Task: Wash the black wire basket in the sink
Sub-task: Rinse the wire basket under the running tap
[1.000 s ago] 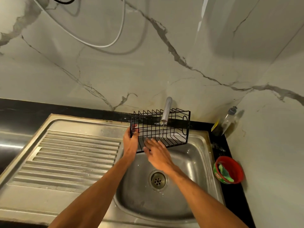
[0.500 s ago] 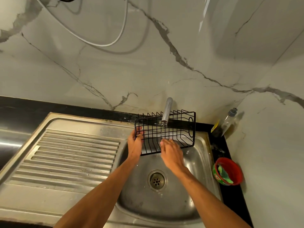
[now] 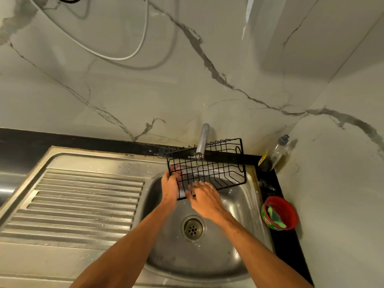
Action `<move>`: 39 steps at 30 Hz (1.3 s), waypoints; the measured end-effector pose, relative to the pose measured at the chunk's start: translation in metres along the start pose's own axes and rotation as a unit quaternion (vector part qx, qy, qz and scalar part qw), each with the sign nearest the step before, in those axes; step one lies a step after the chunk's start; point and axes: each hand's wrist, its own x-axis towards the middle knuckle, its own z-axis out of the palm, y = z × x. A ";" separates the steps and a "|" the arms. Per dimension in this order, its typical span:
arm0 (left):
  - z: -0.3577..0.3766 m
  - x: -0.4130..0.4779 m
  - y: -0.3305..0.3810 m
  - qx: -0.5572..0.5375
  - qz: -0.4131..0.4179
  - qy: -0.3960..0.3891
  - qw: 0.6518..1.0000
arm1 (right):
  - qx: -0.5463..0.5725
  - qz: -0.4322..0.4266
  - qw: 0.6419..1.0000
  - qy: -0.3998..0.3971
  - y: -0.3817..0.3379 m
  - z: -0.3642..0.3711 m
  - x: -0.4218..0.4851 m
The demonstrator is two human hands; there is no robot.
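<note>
The black wire basket (image 3: pixel 220 165) hangs tilted over the steel sink bowl (image 3: pixel 239 206), right under the chrome tap (image 3: pixel 202 141), from which a thin stream of water falls through its wires. My left hand (image 3: pixel 170 183) grips the basket's left end, fingers curled through the wires. My right hand (image 3: pixel 204 195) lies with spread fingers against the basket's near lower edge, touching the wires. The drain (image 3: pixel 193 228) sits below both hands.
A ribbed steel draining board (image 3: pixel 79 202) stretches to the left of the bowl. A soap bottle (image 3: pixel 274 154) stands in the back right corner. A red tub holding a green scrubber (image 3: pixel 279 213) sits on the black counter strip at the right. Marble wall behind.
The basket has shifted right and tilted more, its right end higher. My right hand slid back left along the basket's near edge.
</note>
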 end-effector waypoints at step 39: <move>-0.013 0.000 0.025 0.169 0.010 -0.210 0.963 | 0.161 0.028 0.984 0.071 0.010 -0.038 0.036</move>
